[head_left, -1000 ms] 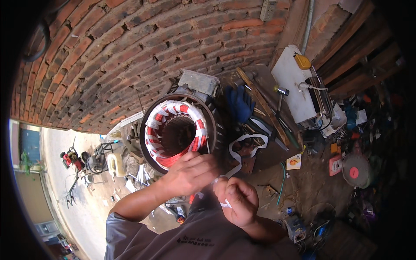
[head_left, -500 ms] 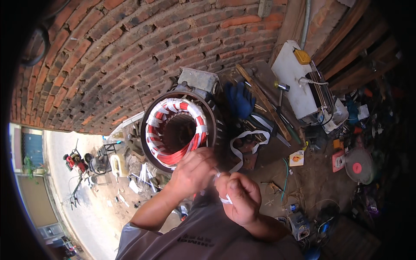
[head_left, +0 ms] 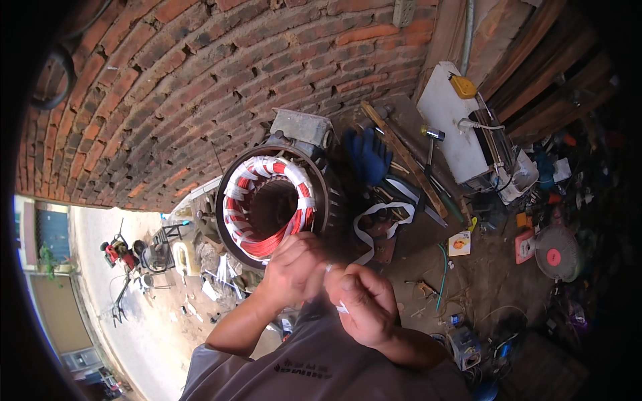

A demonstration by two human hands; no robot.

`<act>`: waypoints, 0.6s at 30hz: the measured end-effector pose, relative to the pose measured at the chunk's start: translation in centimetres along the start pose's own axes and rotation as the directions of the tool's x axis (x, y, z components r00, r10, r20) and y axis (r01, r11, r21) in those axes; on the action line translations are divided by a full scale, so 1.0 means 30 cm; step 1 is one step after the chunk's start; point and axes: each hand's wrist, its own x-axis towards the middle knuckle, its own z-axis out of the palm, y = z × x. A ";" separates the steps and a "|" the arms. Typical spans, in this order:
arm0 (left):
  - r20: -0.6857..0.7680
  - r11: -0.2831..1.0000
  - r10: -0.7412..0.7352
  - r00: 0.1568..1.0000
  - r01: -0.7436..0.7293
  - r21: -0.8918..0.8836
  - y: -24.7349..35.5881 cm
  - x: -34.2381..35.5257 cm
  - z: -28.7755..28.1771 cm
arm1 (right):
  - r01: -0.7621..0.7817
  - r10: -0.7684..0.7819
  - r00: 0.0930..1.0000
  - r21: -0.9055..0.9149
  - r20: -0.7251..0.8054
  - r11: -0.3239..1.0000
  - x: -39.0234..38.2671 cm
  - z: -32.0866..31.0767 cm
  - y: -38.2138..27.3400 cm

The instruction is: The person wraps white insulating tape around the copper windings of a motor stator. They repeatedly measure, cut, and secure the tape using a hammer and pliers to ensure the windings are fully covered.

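A cylindrical motor housing holds a ring of red wire winding wrapped at intervals in white tape. My left hand is at the ring's lower right, fingers curled and pinched, slightly blurred; what lies in its fingertips is hard to make out. Just right and below it, my right hand is closed on white tape, with a short piece showing in the fist. The tape loops over the bench on the right and runs down toward both hands.
Bench with blue gloves, wooden bar, mallet and other tools. White board with cord, brick wall, cluttered floor with round fan at right, red machine on the pale ground at left.
My left forearm has moved rightward, drawing my left hand slightly toward the right one at the ring's lower edge. My right hand stays closed; the whole view has shifted slightly.
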 end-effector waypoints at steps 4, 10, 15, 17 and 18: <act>-0.019 1.000 -0.021 1.000 0.021 0.009 0.008 0.011 0.004 | 0.012 -0.012 1.000 0.004 0.001 1.000 -0.002 -0.004 0.002; -0.034 0.999 -0.024 0.999 0.023 -0.029 0.003 0.003 0.010 | 0.040 -0.040 0.999 -0.016 -0.004 0.999 0.002 -0.002 0.003; -0.047 0.997 -0.051 0.998 0.049 -0.053 0.003 -0.018 0.006 | -0.044 0.044 0.999 0.012 -0.004 0.999 -0.007 0.000 0.000; -0.061 0.997 -0.033 0.998 0.028 -0.072 0.004 -0.031 0.009 | 0.002 -0.002 1.000 -0.055 -0.008 0.998 -0.005 0.017 -0.015; -0.077 0.998 -0.029 0.997 0.024 -0.066 0.007 -0.025 0.015 | 0.024 -0.025 1.000 -0.101 -0.002 0.995 0.001 0.020 -0.026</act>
